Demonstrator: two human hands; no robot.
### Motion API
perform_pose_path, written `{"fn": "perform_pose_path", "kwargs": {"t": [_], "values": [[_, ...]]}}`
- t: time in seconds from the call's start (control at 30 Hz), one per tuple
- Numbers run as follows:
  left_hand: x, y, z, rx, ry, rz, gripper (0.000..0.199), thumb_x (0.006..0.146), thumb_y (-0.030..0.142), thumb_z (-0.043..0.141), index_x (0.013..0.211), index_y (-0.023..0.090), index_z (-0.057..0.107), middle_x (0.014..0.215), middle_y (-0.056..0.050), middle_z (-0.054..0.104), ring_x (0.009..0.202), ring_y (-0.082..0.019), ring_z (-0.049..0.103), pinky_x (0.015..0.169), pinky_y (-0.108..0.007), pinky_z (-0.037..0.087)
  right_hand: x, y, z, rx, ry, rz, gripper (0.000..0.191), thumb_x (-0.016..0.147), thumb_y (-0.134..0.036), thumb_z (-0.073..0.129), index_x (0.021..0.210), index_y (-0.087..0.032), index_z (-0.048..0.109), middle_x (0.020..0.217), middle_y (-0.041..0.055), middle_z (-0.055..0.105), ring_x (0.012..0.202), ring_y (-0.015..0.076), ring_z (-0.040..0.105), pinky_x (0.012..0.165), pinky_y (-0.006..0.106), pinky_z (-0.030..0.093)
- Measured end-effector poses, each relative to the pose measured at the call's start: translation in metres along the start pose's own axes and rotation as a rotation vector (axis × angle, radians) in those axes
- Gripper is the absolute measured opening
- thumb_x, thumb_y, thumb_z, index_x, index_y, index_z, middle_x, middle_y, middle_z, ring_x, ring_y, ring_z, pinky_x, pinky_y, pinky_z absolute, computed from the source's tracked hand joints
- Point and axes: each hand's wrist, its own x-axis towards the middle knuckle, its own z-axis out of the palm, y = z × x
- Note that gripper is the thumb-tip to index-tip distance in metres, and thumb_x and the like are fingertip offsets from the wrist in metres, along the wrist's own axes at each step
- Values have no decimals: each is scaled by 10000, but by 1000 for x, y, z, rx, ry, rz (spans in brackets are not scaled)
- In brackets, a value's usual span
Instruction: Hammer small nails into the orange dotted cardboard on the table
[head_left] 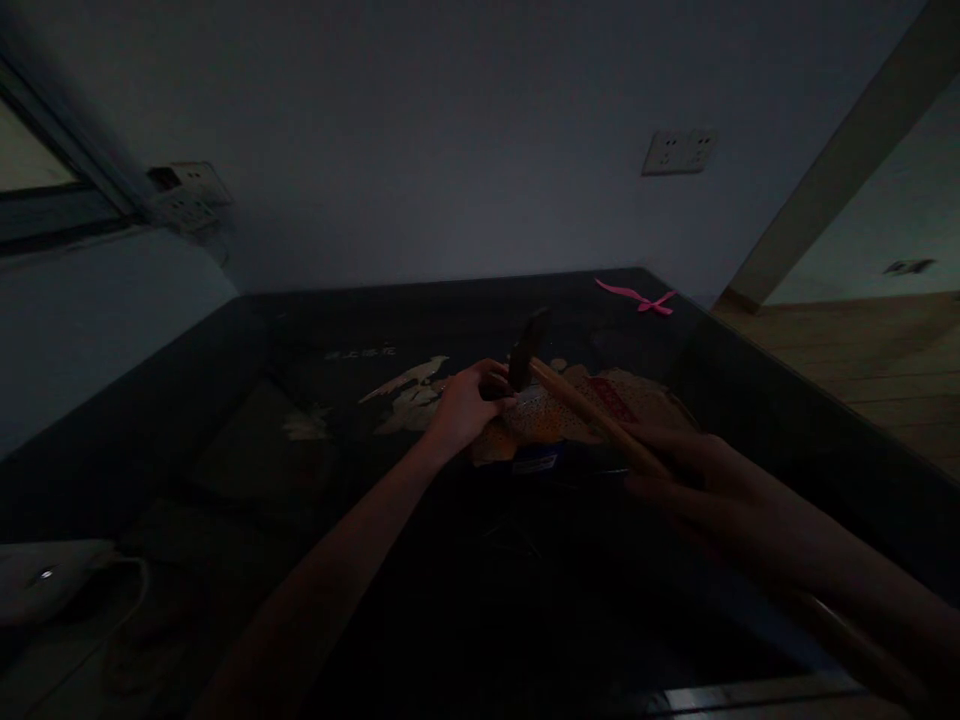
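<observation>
My right hand (697, 480) is wrapped round the wooden handle of a hammer (574, 395). Its dark head, at the far end of the handle, is right by the fingertips of my left hand (469, 405). The thumb and finger of that left hand are pinched together low over the table, and whatever is between them is too small and dark to make out. Under the hammer lies a patterned, orange-speckled piece (544, 418) with a red patch and a blue label. Whether the hammer head touches anything is not clear.
The dark table (450, 310) carries pale printed shapes and stands against a white wall. A pink ribbon (649, 302) lies at its back right. A white device (49, 580) with a cable is at the lower left. Sockets (679, 152) are on the wall. The room is dim.
</observation>
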Motion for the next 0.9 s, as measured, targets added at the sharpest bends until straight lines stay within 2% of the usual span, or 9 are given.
{"fn": "perform_pose_path", "kwargs": {"t": [0.13,0.4,0.57,0.73,0.9], "values": [[0,0,1,-54,-10,12,255,685,79,684,895,186,587,848,-6,711,814,-148,674,785,-274,507,-1,-2,0,28,-19,13,533,801,-418,614,1289,-203,604,1119,83,700,994,296,642,842,409,539],[1,1,-2,9,-9,57,243,684,80,682,878,201,600,844,6,704,827,-160,670,787,-287,496,0,-3,3,60,-71,48,552,797,-427,619,1299,-198,593,1106,73,710,918,286,670,780,397,559],[1,-2,-1,16,-41,72,267,691,81,670,920,193,591,902,-8,706,865,-164,670,810,-292,502,0,2,5,60,18,35,518,769,-447,661,1232,-213,650,1075,73,713,989,292,652,803,364,558],[-4,8,-12,70,-73,154,395,703,85,660,1079,176,581,1053,-56,683,967,-181,643,878,-326,492,-4,10,4,104,52,45,507,771,-449,668,1219,-211,662,755,38,698,723,234,668,587,290,556],[-6,11,-32,316,-88,136,316,715,167,694,1024,150,630,1005,-66,653,888,-182,621,787,-315,496,-6,15,1,198,136,54,586,724,-458,698,1233,-173,645,698,16,645,563,155,583,451,223,459]]}}
